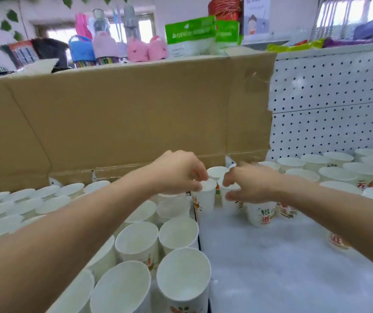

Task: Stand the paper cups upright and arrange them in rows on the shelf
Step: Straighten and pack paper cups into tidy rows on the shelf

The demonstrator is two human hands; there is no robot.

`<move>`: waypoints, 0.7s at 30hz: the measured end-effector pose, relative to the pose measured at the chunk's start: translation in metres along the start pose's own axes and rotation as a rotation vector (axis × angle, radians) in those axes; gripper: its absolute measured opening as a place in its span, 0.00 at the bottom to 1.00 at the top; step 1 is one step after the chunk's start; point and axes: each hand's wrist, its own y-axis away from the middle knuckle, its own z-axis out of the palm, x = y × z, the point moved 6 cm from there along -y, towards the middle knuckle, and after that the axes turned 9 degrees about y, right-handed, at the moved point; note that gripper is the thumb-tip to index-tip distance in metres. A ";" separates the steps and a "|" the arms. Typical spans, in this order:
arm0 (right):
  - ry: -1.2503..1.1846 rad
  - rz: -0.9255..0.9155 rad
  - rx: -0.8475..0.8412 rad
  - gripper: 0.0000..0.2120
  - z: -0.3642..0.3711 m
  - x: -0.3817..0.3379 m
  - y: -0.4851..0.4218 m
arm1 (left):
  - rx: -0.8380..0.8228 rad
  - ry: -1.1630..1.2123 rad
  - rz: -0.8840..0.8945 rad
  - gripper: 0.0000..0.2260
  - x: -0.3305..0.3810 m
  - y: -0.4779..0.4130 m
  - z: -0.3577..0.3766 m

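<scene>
Left hand pinches the rim of an upright white printed paper cup at frame centre on the white shelf. Right hand curls round a neighbouring cup. More upright cups crowd the lower left, before a brown cardboard sheet.

The cups are white, printed with red-orange and green marks on their sides. The shelf is white. The cardboard is plain brown. The pegboard is white with rows of dark holes. The bags are green and white, the plush pink, the coil red, the leaves green.
</scene>
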 end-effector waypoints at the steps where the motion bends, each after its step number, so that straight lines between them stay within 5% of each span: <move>1: 0.020 -0.018 -0.019 0.10 0.006 0.002 -0.007 | -0.049 -0.077 -0.027 0.12 -0.006 -0.013 0.010; 6: -0.010 -0.206 -0.049 0.11 0.015 0.014 -0.010 | -0.179 -0.194 -0.118 0.09 -0.022 -0.050 0.037; 9: -0.194 -0.318 -0.220 0.14 0.005 0.018 0.001 | -0.159 -0.167 -0.123 0.06 -0.024 -0.061 0.039; 12: -0.371 -0.286 -0.133 0.15 -0.015 0.029 -0.020 | -0.128 -0.135 -0.118 0.06 -0.026 -0.067 0.041; 15: -0.236 -0.221 0.034 0.07 -0.016 0.039 -0.060 | -0.109 -0.083 -0.131 0.07 -0.030 -0.069 0.043; 21: -0.031 -0.261 0.025 0.11 0.025 0.033 -0.099 | -0.204 -0.184 -0.109 0.10 -0.040 -0.068 0.045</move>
